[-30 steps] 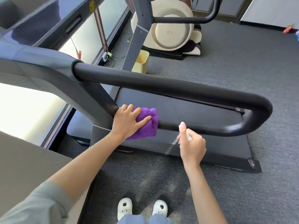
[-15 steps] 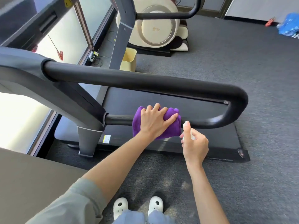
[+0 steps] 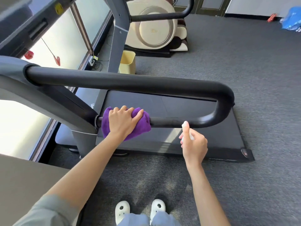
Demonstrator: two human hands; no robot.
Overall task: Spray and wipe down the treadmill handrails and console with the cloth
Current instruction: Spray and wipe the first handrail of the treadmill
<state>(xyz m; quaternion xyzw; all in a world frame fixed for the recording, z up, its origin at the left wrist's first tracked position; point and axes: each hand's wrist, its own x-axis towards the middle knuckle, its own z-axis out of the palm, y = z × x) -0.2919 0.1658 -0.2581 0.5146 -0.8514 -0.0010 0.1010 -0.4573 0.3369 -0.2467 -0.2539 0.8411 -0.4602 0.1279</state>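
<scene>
Fingers [image 3: 123, 110] clamp fuzzy purple cloth [image 3: 143, 126] around smooth black handrail [image 3: 171, 122]; right hand [image 3: 194, 144] grips white spray bottle [image 3: 185, 125].

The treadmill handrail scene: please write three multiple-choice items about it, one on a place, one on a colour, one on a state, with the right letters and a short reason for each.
1. Where does the cloth lie?
A. on the carpet
B. wrapped over the lower bar of the handrail, near the upright
C. on the running belt

2. What colour is the cloth?
A. purple
B. white
C. yellow

3. What is the right hand doing?
A. hanging with nothing in it
B. pressing the cloth
C. holding a small white spray bottle close to the bar

Answers: 1 B, the left hand presses the cloth round the lower bar of the handrail. 2 A, the fabric is plainly purple. 3 C, the right hand has its grip closed on the spray bottle, whose tip is up by the bar.
</scene>
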